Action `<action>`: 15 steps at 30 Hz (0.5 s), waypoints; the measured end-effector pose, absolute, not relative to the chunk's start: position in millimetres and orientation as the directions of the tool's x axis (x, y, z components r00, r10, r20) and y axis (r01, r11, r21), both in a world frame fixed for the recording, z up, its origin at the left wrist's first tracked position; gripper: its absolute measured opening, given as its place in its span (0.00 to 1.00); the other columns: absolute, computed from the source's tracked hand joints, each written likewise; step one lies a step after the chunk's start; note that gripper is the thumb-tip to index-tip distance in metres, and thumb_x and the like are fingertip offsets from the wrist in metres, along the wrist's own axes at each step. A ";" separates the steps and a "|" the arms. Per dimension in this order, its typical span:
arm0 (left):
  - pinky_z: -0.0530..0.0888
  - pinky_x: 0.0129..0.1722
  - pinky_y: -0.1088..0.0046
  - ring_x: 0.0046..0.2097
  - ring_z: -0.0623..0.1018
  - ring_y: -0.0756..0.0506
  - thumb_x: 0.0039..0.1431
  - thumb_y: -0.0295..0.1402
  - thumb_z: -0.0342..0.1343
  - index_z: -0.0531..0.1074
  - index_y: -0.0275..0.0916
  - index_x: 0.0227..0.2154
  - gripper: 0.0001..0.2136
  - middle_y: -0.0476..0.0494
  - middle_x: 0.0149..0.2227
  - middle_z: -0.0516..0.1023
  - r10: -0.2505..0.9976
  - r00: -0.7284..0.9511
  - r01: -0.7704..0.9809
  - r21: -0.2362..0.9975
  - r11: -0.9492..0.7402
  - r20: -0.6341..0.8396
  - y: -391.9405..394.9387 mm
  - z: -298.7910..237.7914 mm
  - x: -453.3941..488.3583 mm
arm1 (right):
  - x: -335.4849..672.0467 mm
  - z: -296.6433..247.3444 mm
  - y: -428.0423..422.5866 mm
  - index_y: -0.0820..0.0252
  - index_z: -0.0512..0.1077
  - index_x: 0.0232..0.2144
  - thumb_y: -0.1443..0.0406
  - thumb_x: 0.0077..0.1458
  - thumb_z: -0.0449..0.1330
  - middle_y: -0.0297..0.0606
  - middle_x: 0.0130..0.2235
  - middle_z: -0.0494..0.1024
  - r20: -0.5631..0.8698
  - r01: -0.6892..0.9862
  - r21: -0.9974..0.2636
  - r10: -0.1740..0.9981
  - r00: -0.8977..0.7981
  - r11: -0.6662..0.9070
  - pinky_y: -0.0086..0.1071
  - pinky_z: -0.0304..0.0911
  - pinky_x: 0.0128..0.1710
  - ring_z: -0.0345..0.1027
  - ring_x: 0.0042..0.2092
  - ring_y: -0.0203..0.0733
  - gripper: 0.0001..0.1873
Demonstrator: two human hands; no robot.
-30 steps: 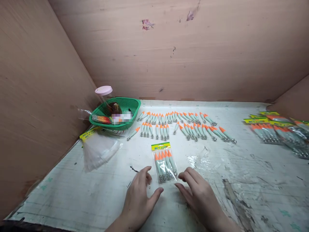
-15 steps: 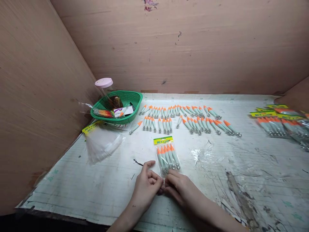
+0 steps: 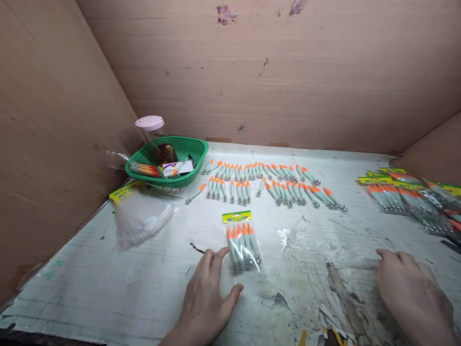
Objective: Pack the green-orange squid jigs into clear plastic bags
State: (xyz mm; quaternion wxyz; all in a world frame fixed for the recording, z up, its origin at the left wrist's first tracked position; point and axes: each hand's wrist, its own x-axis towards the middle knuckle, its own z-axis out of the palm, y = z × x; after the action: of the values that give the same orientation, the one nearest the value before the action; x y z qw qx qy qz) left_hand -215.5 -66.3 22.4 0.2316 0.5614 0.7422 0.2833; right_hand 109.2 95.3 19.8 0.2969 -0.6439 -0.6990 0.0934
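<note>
A clear packet of squid jigs [image 3: 243, 244] lies flat on the table, its yellow "BCT LURE" header at the far end. Inside are several pale green lures with orange tips and hooks toward me. My left hand [image 3: 207, 293] is beside the packet's near left corner, thumb and fingers spread and holding nothing visible. Off to the right, my right hand [image 3: 412, 288] hovers over the table, slightly blurred, with its fingers curled together. Whatever those fingers hold, if anything, is hidden. Two rows of loose squid jigs [image 3: 284, 191] lie beyond the packet.
At the back left, a green basket [image 3: 194, 178] holds a pink-lidded jar [image 3: 150, 124] and packed lures. Empty header bags [image 3: 144, 218] fan out before it. Filled packets [image 3: 414, 197] are piled at the far right. Torn table covering [image 3: 342, 288] shows near the front right.
My right hand has left the packet's near end and swung far right. My left hand has opened from its pinch and sits beside the packet. The view has shifted slightly.
</note>
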 end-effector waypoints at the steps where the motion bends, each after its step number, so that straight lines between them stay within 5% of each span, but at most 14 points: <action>1: 0.73 0.44 0.54 0.50 0.73 0.36 0.51 0.33 0.55 0.60 0.41 0.54 0.26 0.34 0.50 0.70 0.983 -0.175 0.793 0.600 0.108 0.054 -62.1 24.6 -220.5 | 100.2 23.9 94.8 0.58 0.70 0.31 0.54 0.54 0.50 0.49 0.32 0.71 0.355 0.870 -0.434 0.932 -0.075 0.235 0.43 0.61 0.31 0.67 0.35 0.51 0.15; 3: 0.63 0.55 0.46 0.61 0.61 0.33 0.49 0.32 0.57 0.58 0.41 0.58 0.31 0.33 0.61 0.60 0.988 0.061 0.874 0.470 -0.121 0.140 -48.3 27.1 -230.4 | 62.1 31.8 83.0 0.58 0.69 0.36 0.59 0.57 0.49 0.47 0.37 0.71 0.424 0.788 -0.334 0.829 -0.364 0.517 0.40 0.62 0.33 0.67 0.37 0.48 0.12; 6: 0.52 0.61 0.45 0.65 0.51 0.35 0.49 0.33 0.58 0.53 0.38 0.61 0.35 0.33 0.65 0.52 0.935 0.336 0.851 0.389 -0.352 0.111 -24.4 24.1 -241.5 | -11.7 34.5 55.2 0.60 0.68 0.33 0.65 0.58 0.51 0.42 0.33 0.70 0.433 0.430 -0.246 0.496 -0.753 0.868 0.32 0.60 0.29 0.63 0.33 0.41 0.07; 10: 0.54 0.62 0.49 0.65 0.53 0.38 0.52 0.34 0.54 0.49 0.34 0.62 0.35 0.31 0.64 0.54 0.918 0.374 0.831 0.393 -0.395 0.132 -9.6 14.7 -242.7 | -64.9 19.7 39.2 0.60 0.65 0.21 0.74 0.59 0.45 0.37 0.23 0.65 0.608 0.268 -0.011 0.219 -0.763 0.963 0.33 0.49 0.25 0.55 0.27 0.39 0.18; 15: 0.56 0.61 0.50 0.65 0.55 0.39 0.54 0.31 0.51 0.44 0.35 0.63 0.34 0.31 0.63 0.58 0.922 0.310 0.835 0.398 -0.381 0.232 -11.8 9.3 -236.6 | -64.6 10.7 46.2 0.60 0.62 0.16 0.74 0.62 0.43 0.35 0.20 0.63 0.643 0.188 0.002 0.143 -0.752 0.982 0.33 0.47 0.24 0.53 0.25 0.37 0.23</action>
State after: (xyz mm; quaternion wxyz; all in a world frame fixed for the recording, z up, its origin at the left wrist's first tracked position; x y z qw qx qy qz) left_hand -236.6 -11.8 9.3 0.1019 0.8027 0.5471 0.2142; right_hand -64.6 46.2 10.7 0.3405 -0.0885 -0.9355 -0.0334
